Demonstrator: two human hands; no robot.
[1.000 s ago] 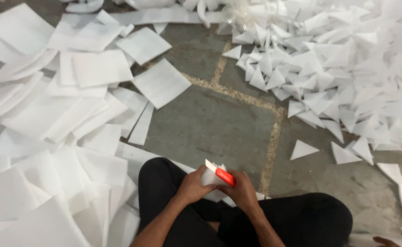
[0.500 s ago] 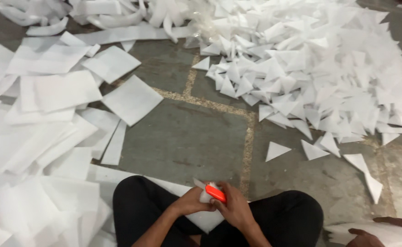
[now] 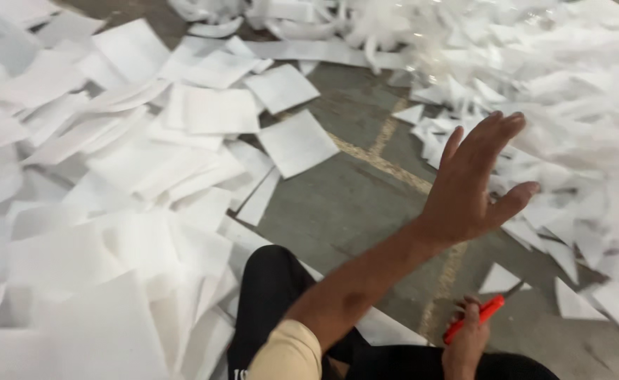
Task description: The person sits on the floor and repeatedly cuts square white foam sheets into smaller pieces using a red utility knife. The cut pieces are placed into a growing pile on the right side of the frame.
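My left hand (image 3: 475,186) is raised over the concrete floor (image 3: 338,204), fingers spread and holding nothing, close to the heap of white cut triangles (image 3: 570,127). My right hand (image 3: 468,341) rests low by my knee, pinching an orange utility knife (image 3: 473,319). White foam sheets (image 3: 112,211) lie piled on my left.

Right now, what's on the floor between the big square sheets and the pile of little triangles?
In the head view, mostly bare grey floor with a cracked seam separates the square sheets from the triangle pile.
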